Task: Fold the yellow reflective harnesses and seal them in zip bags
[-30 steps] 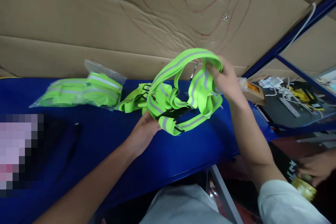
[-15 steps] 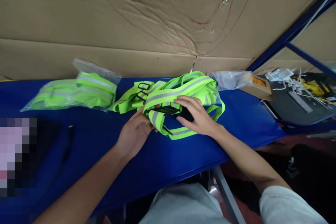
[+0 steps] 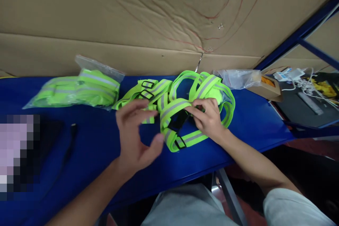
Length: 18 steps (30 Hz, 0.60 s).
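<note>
A tangle of neon-yellow reflective straps (image 3: 176,107) with grey stripes and black buckles lies on the blue table. My right hand (image 3: 209,116) pinches one strap near the middle of the loops. Just left of the loops, my left hand (image 3: 137,134) is raised with thumb and fingers apart, holding nothing. A black slide buckle (image 3: 180,142) sits on the strap's near edge. More strap with black adjusters (image 3: 147,84) lies behind my left hand, partly hidden by it.
At the left lies a clear bag (image 3: 76,90) of similar straps. A black cable (image 3: 70,144) is on the table. Behind the loops on the right are another plastic bag (image 3: 238,78) and a cardboard box (image 3: 267,90). A cardboard wall (image 3: 106,46) closes the back.
My left hand has let go of the straps, drawn back and opened. My right hand has closed on a strap, and the loops are spread wider.
</note>
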{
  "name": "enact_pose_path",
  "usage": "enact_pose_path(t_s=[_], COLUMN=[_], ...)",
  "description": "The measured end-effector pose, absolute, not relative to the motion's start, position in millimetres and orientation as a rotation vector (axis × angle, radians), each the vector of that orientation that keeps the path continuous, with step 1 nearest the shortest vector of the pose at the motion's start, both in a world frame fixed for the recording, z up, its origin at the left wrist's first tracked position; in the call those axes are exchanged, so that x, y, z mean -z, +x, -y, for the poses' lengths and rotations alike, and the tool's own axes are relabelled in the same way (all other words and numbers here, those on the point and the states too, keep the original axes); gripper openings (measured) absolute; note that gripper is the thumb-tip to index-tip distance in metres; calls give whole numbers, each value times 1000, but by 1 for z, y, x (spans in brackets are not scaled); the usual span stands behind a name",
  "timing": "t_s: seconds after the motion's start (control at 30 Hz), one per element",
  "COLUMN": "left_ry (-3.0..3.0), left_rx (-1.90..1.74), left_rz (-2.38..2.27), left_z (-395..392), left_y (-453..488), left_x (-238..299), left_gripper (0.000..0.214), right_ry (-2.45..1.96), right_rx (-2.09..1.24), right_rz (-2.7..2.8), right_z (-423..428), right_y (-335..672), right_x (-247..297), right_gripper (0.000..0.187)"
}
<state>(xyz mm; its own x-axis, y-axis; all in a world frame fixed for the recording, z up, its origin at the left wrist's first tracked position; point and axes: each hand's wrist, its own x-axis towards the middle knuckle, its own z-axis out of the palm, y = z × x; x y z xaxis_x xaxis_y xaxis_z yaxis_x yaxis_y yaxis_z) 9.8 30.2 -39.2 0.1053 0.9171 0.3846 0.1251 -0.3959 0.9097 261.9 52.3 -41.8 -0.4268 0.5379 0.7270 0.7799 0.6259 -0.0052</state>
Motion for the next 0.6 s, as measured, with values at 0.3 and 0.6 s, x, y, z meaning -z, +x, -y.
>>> enact_pose_path(t_s=[0.3, 0.6], left_ry=[2326, 2191], left_rx=[-979, -911], left_rz=[-1483, -1443], left_z=[-32, -33], left_y=[30, 26], left_x=[49, 48], left_gripper=[30, 28], right_ry=[-1017, -1018], right_rx=[430, 403], right_rz=[2155, 2144], right_z=[-52, -52], right_y=[254, 257], right_x=[52, 57], right_gripper=[26, 35])
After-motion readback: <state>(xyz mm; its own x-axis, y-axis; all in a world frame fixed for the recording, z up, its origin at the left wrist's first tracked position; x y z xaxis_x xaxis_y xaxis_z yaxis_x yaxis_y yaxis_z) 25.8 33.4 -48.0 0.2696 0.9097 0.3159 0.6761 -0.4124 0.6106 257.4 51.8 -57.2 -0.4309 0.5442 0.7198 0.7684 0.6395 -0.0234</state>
